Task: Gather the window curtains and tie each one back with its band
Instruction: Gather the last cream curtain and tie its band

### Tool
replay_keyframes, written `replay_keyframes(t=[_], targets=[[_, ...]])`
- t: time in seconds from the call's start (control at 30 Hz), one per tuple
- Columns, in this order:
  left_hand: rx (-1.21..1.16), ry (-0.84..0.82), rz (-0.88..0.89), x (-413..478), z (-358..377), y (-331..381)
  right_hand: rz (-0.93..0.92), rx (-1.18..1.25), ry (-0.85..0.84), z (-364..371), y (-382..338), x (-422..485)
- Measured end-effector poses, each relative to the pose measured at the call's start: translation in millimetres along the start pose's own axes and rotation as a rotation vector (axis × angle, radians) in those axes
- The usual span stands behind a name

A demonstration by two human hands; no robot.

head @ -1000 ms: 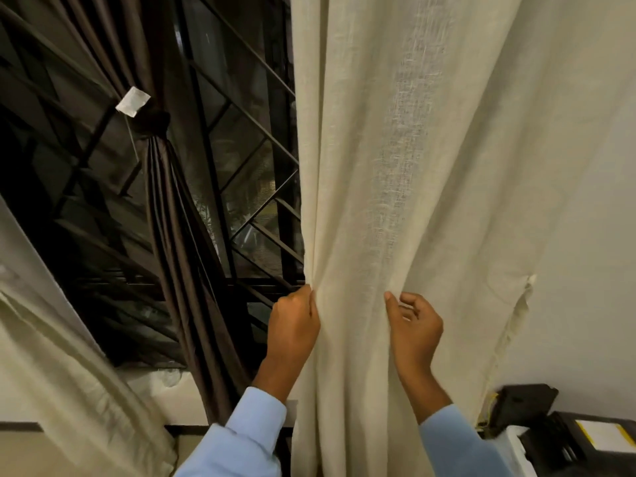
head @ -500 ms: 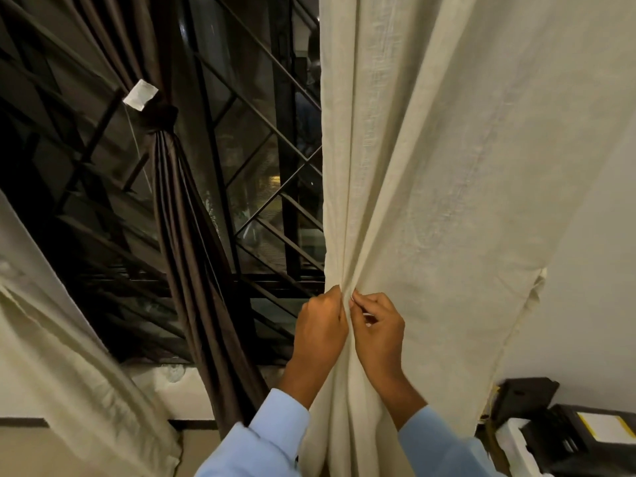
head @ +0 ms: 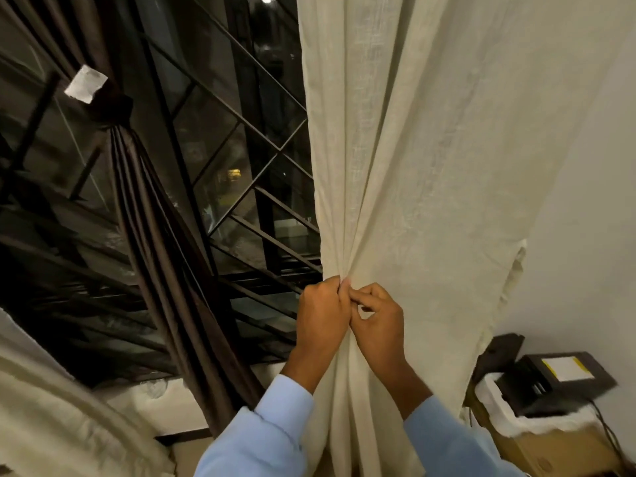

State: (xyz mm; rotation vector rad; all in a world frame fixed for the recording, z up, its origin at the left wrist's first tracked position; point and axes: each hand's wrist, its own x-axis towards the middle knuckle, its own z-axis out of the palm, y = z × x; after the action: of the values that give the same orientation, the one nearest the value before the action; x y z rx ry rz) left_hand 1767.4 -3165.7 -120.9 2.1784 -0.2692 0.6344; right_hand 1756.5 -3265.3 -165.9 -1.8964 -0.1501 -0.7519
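Holds the cream curtain (head: 430, 166) bunched at mid-height, right of centre, between the dark window grille (head: 241, 132) and the pale wall (head: 592, 201). Grips the gathered folds with the left hand (head: 321, 315), fingers curled tight round the cloth, back of the hand towards the camera. Pinches a fold just beside it with the right hand (head: 378, 325), thumb and forefinger closed on the cloth, the other fingers bent; touches the left hand at the fingertips. Wears light blue sleeves (head: 275, 428) on both arms.

Further left, shows a brown curtain (head: 165, 270) already drawn in and tied by its dark band (head: 113, 108), a white tag (head: 86, 83) sticking out at the knot. Near left, shows another cream cloth (head: 51, 407). Near right, against the wall, shows a black device (head: 550, 380) resting in a cardboard box (head: 550, 449).
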Motion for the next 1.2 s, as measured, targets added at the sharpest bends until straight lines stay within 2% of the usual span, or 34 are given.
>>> replay_keyframes(t=[0.13, 0.3, 0.43, 0.57, 0.8, 0.9, 1.2], targets=[[0.064, -0.018, 0.064, 3.9, 0.5, -4.5, 0.056, 0.001, 0.048, -12.2, 4.9, 1.4], [0.085, -0.023, 0.107, 5.8, -1.8, -11.9, 0.267, 0.018, 0.399, -54.9, 31.3, 19.9], [0.069, 0.028, 0.135, 4.2, -4.7, -17.4, 0.372, -0.142, 0.521, -96.9, 56.4, 44.1], [0.083, 0.069, 0.116, 1.4, -5.8, -18.7, 0.421, -0.27, 0.507, -120.0, 73.8, 66.4], [0.132, 0.085, 0.062, -6.5, -2.1, -8.2, 0.492, -0.166, 0.425, -136.8, 89.3, 82.8], [0.164, 0.1, 0.029, -11.5, 0.9, 0.3, 0.458, -0.161, 0.422, -135.0, 88.6, 79.4], [0.19, 0.096, -0.001, -24.5, 15.5, 27.3, 0.284, 0.154, 0.33, -100.4, 61.8, 44.7]])
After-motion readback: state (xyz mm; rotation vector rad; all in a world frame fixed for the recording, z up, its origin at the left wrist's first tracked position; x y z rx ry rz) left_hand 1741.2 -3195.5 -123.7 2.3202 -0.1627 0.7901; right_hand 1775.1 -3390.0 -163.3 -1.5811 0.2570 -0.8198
